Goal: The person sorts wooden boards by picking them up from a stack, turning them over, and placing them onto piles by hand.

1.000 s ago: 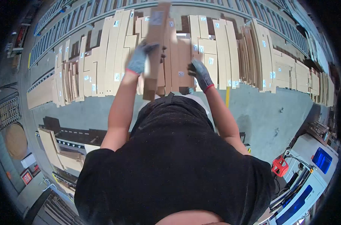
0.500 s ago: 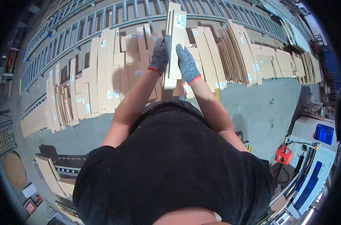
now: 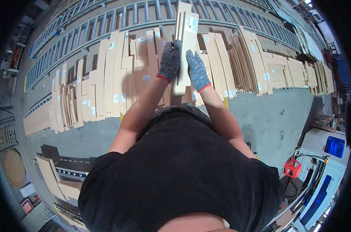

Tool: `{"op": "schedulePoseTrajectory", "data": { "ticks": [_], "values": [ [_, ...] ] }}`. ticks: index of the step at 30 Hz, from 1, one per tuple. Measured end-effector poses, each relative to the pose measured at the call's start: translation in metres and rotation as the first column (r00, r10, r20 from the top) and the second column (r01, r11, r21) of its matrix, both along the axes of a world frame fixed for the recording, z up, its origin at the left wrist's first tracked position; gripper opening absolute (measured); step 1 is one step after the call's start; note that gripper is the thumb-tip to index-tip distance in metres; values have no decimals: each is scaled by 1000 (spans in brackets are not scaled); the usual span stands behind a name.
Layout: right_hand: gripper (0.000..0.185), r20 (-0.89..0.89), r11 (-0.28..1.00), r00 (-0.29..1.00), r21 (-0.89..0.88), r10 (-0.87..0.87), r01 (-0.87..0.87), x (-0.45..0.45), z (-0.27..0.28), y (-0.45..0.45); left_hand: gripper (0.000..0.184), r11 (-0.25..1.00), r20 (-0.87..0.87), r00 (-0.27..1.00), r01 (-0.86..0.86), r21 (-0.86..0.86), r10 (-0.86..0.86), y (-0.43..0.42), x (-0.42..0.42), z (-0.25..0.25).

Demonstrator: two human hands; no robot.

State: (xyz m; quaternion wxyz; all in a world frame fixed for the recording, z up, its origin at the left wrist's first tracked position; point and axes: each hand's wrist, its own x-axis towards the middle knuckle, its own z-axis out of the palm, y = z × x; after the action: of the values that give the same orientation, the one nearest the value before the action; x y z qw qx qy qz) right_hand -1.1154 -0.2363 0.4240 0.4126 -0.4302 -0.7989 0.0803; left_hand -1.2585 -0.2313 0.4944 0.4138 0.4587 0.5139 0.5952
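Between my two gloved hands is a small stack of long, narrow pale wood panels (image 3: 188,46), held lengthwise away from my body. A white printed label (image 3: 191,24) sits near the far end of the top panel. My left hand (image 3: 170,62), in a grey knit glove with a red cuff, is closed against the left edge of the stack. Along the right edge presses my right hand (image 3: 198,69), its fingers pointing forward and its thumb side against the panels. The undersides of the stack and some fingertips are hidden.
Rows of labelled wood panels (image 3: 117,77) lie side by side ahead of me, with more panels (image 3: 256,62) to the right. Beyond them runs a roller conveyor (image 3: 144,15). A red stool (image 3: 292,168) stands beside a white machine (image 3: 318,185) at right.
The camera view has shifted slightly, so the surroundings sit a little differently. The panel stack and both hands appear slightly farther right, with the hold unchanged.
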Motion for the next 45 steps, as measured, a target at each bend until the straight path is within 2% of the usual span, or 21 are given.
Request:
{"op": "schedulePoseTrajectory", "data": {
  "ticks": [3, 7, 9, 11, 16, 18, 20, 24, 28, 31, 32, 35, 36, 37, 39, 40, 41, 42, 43, 44, 45],
  "values": [
    [53, 115, 1000, 993, 30, -5, 2, 3, -1, 1, 43, 998, -69, 997, 15, -54, -18, -2, -2, 5],
    [58, -44, 998, 997, 16, 69, -69, 6, -6, 4, 43, 997, -37, 998, -53, -51, 51, 0, 3, 6],
    [60, -472, 857, 881, -459, -13, -233, 0, -11, 10, 44, 991, -52, 998, -42, -127, 36, -2, 1, 10],
    [60, -454, 843, 891, -485, -15, -233, 3, -17, 13, 49, 990, -160, 986, -71, -120, 52, -5, 2, 14],
    [50, -524, 775, 843, -581, -123, -248, 6, -24, 11, 51, 977, -158, 987, -68, -203, 36, -8, 3, 14],
    [42, -611, 747, 772, -593, -176, -300, 10, -26, 7, 50, 972, -139, 990, -44, -229, 12, -11, 3, 16],
    [46, -689, 540, 575, -716, -442, -443, -2, 35, -9, 49, 970, -99, 995, 0, -245, -25, -15, 2, 23],
    [42, -831, 494, 313, -532, -460, -688, -2, 53, -21, 43, 955, -2, 997, 68, -290, -71, -12, -5, 13],
    [32, -830, 504, 256, -515, -496, -693, 3, 17, -14, 38, 958, -26, 997, 59, -280, -69, -5, -18, -8],
    [23, -784, 338, 248, -498, -569, -799, 20, 14, -7, 35, 979, -53, 998, 27, -204, -38, -19, -44, -7],
    [17, -785, 377, 183, -471, -592, -798, 14, 21, -8, 35, 984, -47, 999, -3, -178, -5, -9, -55, -16],
    [23, -762, 318, 153, -432, -629, -844, -18, 7, -12, 39, 972, -121, 993, -38, -230, 11, -10, -62, -11],
    [36, -605, 598, 774, -695, -187, -399, -23, -1, -21, 41, 972, -171, 985, -32, -233, -9, -1, -62, -26],
    [51, 113, 905, 992, -426, 52, 1, -26, -8, -34, 43, 970, -218, 975, -23, -243, -31, -4, -62, -35],
    [43, 203, 901, 979, -430, 32, 60, -34, -25, -41, 46, 961, -283, 959, -62, -270, -17, -14, -68, -45],
    [39, -268, 676, 952, -730, -147, -101, -38, -30, -38, 47, 955, -315, 949, -84, -285, -10, -18, -72, -49],
    [37, -559, 407, 685, -824, -468, -394, -41, -36, -39, 46, 956, -232, 973, -83, -281, 16, -24, -79, -59],
    [35, -547, 214, 281, -672, -788, -709, -44, -41, -38, 45, 958, -149, 988, -82, -274, 41, -30, -91, -71],
    [37, -565, 141, 370, -664, -737, -734, -24, -65, -36, 44, 961, -64, 996, -82, -265, 67, -32, -105, -80],
    [38, -530, 162, 381, -718, -758, -677, -11, -87, -36, 37, 915, -276, 959, -163, -368, 60, -40, -123, -81],
    [39, -491, 178, 390, -769, -779, -614, 0, -106, -37, 34, 921, -151, 985, -132, -367, 81, -49, -141, -96]
  ]
}}
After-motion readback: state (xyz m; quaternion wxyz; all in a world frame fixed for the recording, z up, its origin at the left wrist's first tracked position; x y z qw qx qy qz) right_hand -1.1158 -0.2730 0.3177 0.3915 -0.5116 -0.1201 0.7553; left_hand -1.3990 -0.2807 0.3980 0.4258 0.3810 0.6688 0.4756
